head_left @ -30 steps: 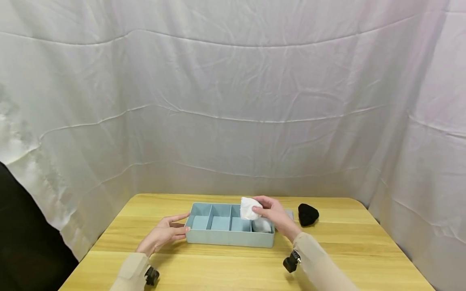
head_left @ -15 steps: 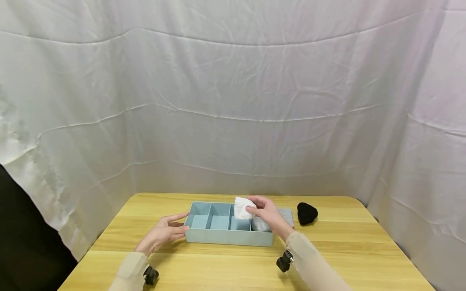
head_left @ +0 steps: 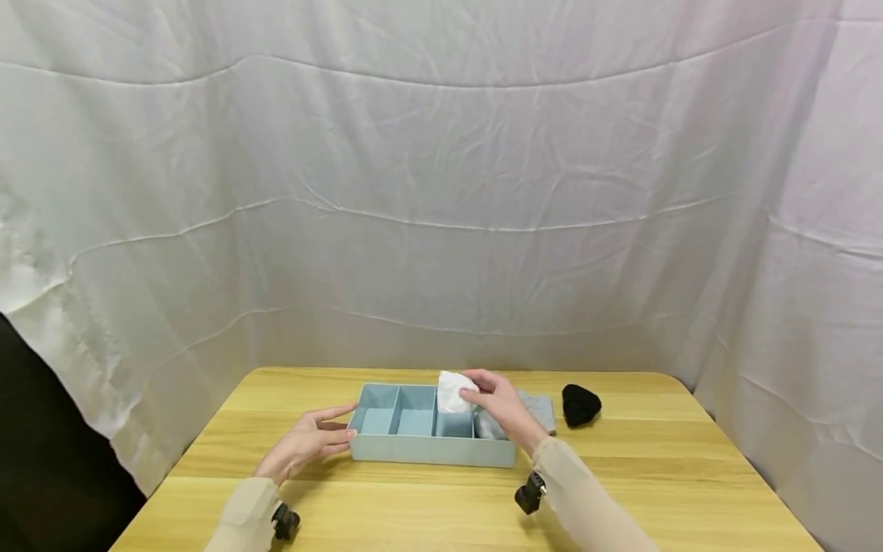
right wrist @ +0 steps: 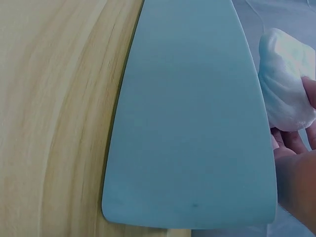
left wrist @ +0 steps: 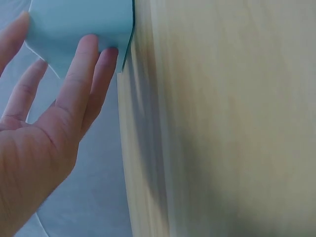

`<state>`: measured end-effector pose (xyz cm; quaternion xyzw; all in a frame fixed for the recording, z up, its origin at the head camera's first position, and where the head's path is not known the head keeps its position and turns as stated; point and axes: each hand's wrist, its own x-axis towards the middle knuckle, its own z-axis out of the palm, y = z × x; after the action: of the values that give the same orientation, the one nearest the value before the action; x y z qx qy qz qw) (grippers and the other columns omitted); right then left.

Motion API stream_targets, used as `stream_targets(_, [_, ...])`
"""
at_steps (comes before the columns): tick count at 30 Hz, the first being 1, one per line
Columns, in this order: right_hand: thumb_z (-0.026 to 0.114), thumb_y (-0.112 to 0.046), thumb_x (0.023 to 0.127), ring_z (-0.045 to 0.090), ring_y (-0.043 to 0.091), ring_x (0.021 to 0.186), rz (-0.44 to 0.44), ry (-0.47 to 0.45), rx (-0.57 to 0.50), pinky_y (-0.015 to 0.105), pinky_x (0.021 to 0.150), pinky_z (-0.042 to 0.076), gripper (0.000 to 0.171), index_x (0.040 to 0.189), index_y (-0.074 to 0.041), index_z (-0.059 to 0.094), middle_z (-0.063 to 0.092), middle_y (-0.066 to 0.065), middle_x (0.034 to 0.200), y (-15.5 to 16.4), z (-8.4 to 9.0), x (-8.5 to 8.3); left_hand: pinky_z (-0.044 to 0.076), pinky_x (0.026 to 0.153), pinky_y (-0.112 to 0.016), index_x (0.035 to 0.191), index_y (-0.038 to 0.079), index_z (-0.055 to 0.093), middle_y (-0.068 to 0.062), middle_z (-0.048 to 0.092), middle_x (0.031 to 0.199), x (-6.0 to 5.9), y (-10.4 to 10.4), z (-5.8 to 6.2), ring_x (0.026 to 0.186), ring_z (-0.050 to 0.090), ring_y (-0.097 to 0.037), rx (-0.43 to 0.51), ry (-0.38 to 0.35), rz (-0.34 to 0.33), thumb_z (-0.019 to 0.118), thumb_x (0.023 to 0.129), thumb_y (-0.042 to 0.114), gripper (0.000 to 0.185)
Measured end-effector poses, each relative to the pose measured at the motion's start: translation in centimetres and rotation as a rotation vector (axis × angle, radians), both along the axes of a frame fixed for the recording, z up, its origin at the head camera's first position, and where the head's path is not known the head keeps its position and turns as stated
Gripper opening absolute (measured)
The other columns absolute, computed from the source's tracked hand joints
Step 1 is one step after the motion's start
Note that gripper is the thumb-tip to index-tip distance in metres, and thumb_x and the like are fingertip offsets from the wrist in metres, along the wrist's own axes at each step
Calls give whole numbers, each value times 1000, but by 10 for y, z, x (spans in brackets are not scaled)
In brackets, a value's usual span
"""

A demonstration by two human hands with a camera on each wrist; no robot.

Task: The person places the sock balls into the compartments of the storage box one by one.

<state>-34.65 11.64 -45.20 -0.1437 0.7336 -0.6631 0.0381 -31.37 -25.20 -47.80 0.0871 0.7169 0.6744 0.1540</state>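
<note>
The right hand [head_left: 497, 399] is pinching a white cloth bundle [head_left: 453, 392] between thumb and fingers. The bundle is showing a soft, wrinkled surface and a compact, rounded shape; it is hanging over the third compartment from the left of a pale blue box [head_left: 432, 451]. The left hand [head_left: 306, 441] is holding its fingers spread and mostly straight, the tips touching the box's left end, not curling around it.

The box is presenting smooth, matte walls, a long rectangular form, rounded corners and thin upright dividers forming four compartments in a row. A small dark mark is showing on its front wall in the right wrist view. In the rightmost compartment a grey bundle [head_left: 487, 426] is resting, soft in outline and partly hidden by the right hand. Behind the box's right end a flat grey cloth [head_left: 541, 410] is lying, partly covered from view. Farther right, well apart from the box, a black bundle [head_left: 582, 405] is sitting, its shape roughly triangular with blunted corners.

The tabletop [head_left: 400, 506] is displaying yellowish, streaked wood grain. Behind it a pale, creased curtain [head_left: 441, 153] is hanging.
</note>
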Motion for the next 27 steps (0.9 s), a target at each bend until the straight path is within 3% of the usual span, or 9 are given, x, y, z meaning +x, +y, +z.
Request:
stream_targets(7, [72, -18, 90, 63, 14, 94, 5, -11, 0, 25, 80, 56, 43, 128, -1, 61, 67, 12, 120, -4, -4, 0, 54, 99, -40, 150, -3, 31, -44, 30, 144, -2, -2, 1, 109, 64, -25, -1, 14, -24, 71, 89, 5, 73])
stream_targets(15, [72, -16, 90, 61, 14, 97, -11, -19, 12, 24, 82, 55, 41, 128, -2, 62, 66, 14, 122, -6, -4, 1, 54, 99, -34, 149, -6, 30, -35, 27, 152, -4, -5, -4, 124, 55, -33, 32, 39, -51, 69, 90, 5, 72])
stream_targets(21, [75, -17, 88, 61, 15, 97, -22, -18, 29, 23, 80, 55, 42, 126, -3, 64, 67, 12, 121, -6, -5, 1, 53, 100, -36, 149, -5, 30, -33, 21, 155, -5, -6, -8, 121, 58, -30, 60, 21, -53, 68, 91, 4, 70])
stream_targets(27, [76, -19, 86, 62, 16, 102, -16, -11, 33, 26, 84, 56, 41, 124, -5, 65, 67, 12, 121, -6, -6, 2, 55, 98, -36, 149, -5, 31, -37, 25, 152, -5, -7, -8, 113, 63, -24, 75, 11, -50, 68, 89, 1, 71])
